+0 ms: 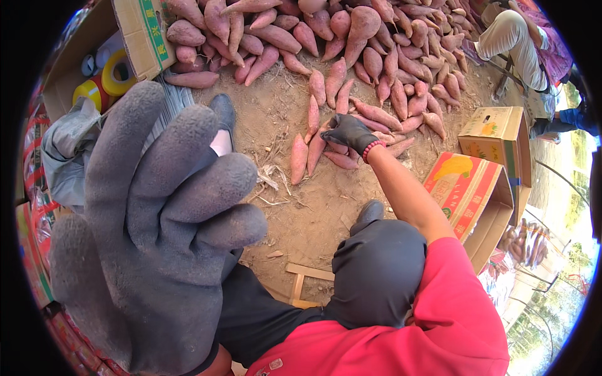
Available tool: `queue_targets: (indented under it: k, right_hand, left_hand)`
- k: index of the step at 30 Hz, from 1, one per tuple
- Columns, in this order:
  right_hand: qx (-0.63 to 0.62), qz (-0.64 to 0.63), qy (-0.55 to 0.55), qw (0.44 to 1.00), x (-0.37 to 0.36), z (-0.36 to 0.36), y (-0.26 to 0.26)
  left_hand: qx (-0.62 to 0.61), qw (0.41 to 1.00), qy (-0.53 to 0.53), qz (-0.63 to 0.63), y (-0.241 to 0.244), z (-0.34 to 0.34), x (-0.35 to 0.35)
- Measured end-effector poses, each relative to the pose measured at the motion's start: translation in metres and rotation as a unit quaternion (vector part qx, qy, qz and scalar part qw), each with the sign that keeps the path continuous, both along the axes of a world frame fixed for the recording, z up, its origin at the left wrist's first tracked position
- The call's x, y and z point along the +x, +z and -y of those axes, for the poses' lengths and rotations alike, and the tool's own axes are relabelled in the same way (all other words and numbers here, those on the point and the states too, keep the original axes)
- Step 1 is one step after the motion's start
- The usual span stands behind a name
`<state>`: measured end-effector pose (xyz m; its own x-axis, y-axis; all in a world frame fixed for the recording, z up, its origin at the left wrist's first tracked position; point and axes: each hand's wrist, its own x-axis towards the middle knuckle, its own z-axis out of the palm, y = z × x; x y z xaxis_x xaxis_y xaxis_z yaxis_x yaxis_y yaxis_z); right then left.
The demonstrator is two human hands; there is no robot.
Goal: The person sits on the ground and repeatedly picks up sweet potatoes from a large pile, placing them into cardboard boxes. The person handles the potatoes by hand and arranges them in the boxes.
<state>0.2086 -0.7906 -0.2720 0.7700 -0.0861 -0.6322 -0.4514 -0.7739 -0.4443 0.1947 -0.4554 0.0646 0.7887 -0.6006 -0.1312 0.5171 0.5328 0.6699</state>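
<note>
My left hand (146, 244), in a dark rubber-coated glove, is raised close to the camera. Its palm side shows, the fingers are apart, and nothing is in it. Farther off, my right hand (350, 134) wears a similar black glove, with a red bead bracelet (372, 149) at the wrist. Its fingers are curled on the upper end of a sweet potato (316, 152), their tips partly hidden. Another sweet potato (298, 160) lies just left of that one on the bare soil. Beyond my right hand spreads a large heap of sweet potatoes (371, 61).
An open cardboard box (146, 42) stands at upper left, with yellow tape rolls (117, 73) near it. Two more cardboard boxes (463, 192) (494, 127) are at right. Between my legs is a wooden stool frame (301, 282). Another person (512, 47) sits at upper right.
</note>
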Motion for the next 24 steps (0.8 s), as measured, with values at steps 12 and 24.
queue_targets:
  k: [12,24]
  right_hand:
    - [-0.105,0.080,-0.053,0.990,-0.022,-0.054,-0.007]
    - [0.118,0.104,-0.021,0.987,-0.036,-0.062,-0.001]
  left_hand:
    - [-0.113,0.991,-0.069,0.019,0.002,-0.006,-0.004]
    - [-0.086,0.996,0.027,0.005,-0.021,0.026,-0.004]
